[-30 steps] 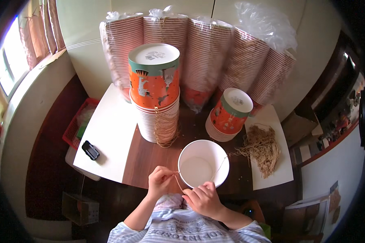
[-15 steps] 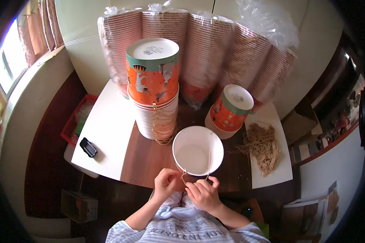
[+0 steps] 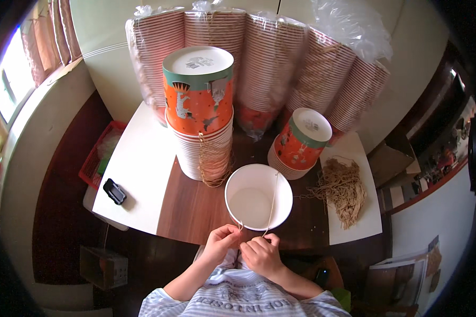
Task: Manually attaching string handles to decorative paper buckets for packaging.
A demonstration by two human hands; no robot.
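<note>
White bucket stands upright, mouth up; cord slants to right fingers.

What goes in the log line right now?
right hand: grips string crossing white bucket | left hand: pinches string by bucket | string pile: right of bucket | bucket stacks: farther back
</note>
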